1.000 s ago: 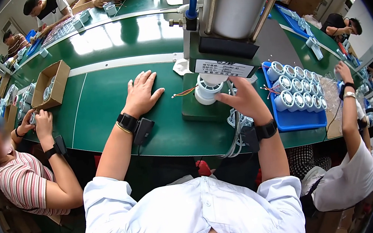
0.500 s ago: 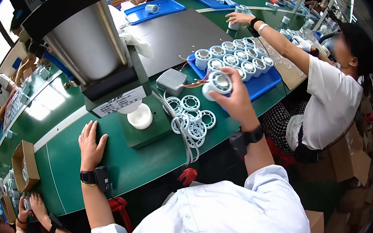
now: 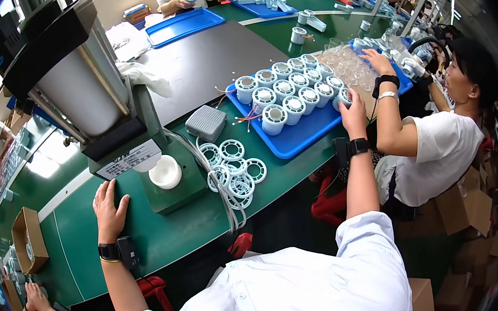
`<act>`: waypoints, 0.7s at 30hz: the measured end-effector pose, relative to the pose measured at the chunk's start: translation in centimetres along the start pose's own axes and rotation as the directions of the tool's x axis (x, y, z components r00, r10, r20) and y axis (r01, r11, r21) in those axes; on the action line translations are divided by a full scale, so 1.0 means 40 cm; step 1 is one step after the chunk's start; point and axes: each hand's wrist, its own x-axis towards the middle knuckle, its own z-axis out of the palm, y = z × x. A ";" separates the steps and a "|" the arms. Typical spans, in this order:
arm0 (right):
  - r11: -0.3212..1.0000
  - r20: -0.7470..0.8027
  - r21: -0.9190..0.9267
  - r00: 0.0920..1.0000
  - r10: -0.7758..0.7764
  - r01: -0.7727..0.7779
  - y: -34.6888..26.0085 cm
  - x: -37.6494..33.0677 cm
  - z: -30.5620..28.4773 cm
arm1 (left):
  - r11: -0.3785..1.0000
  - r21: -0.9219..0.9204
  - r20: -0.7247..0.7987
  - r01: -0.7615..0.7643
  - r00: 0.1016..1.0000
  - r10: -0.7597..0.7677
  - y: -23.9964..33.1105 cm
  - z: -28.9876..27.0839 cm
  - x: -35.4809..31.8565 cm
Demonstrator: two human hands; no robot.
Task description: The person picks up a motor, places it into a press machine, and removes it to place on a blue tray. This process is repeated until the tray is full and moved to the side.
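My right hand [image 3: 353,112] curls around a light-blue cylindrical housing [image 3: 341,99] at the right end of a blue tray [image 3: 297,143]. Rows of similar round housings [image 3: 284,89] stand upright in the tray, some with thin coloured wires trailing off its left side. My left hand [image 3: 110,212] lies flat on the green table with fingers spread, holding nothing. Just right of it stands a bench press [image 3: 78,83] with a metal cylinder. A white round cup-shaped seat [image 3: 165,172] sits on the press's green base.
Loose light-blue rings [image 3: 241,186] lie in a pile right of the press, beside grey cables [image 3: 223,196]. Behind them is a grey foot pedal [image 3: 206,123]. A cardboard box [image 3: 29,241] stands at the left. A co-worker [image 3: 436,128] reaches over clear plastic pieces at the right.
My right hand has moved right, from beside the pedal to the tray's right end. The wired housing it held now stands at the tray's front left. My left hand stays flat.
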 end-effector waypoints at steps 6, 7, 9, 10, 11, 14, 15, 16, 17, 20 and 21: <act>0.967 -0.272 -0.139 0.931 -0.243 0.211 -0.149 -0.082 -0.011 | 0.997 0.037 0.025 0.065 0.998 -0.066 0.020 -0.025 -0.006; 0.936 -0.278 0.069 0.908 -0.314 0.345 -0.204 -0.101 -0.014 | 0.998 0.032 0.014 0.056 0.998 -0.057 0.019 -0.029 -0.014; 0.875 -0.155 0.301 0.925 -0.347 0.379 -0.329 -0.161 -0.032 | 1.000 -0.007 -0.001 0.028 1.000 -0.028 0.032 -0.032 -0.003; 0.785 -0.052 0.506 0.921 -0.385 0.357 -0.382 -0.186 -0.036 | 0.999 -0.037 -0.010 0.008 1.000 -0.008 0.046 -0.038 0.008; 0.764 -0.035 0.534 0.913 -0.407 0.361 -0.420 -0.202 -0.027 | 0.999 -0.034 -0.016 0.004 1.000 -0.004 0.060 -0.043 0.014; 0.561 0.159 0.766 0.754 -0.637 0.313 -0.530 -0.247 0.021 | 1.000 -0.026 -0.034 0.017 0.999 -0.018 0.053 -0.040 0.008; 0.537 0.115 0.763 0.742 -0.660 0.359 -0.545 -0.253 0.048 | 0.999 -0.036 -0.029 0.005 1.000 -0.006 0.036 -0.028 0.009; 0.510 0.065 0.753 0.724 -0.686 0.416 -0.552 -0.251 0.073 | 0.998 -0.056 -0.034 -0.009 0.999 0.007 0.017 -0.018 0.005; 0.543 0.163 0.791 0.759 -0.631 0.281 -0.545 -0.255 0.093 | 0.998 -0.065 -0.011 0.010 1.000 -0.011 0.019 -0.019 -0.002; 0.567 0.330 0.824 0.811 -0.483 0.002 -0.499 -0.261 0.113 | 0.996 -0.069 0.023 0.054 0.998 -0.053 0.038 -0.036 -0.009; 0.548 0.334 0.837 0.792 -0.511 0.000 -0.501 -0.265 0.120 | 0.996 -0.079 0.047 0.041 0.998 -0.037 0.038 -0.044 -0.013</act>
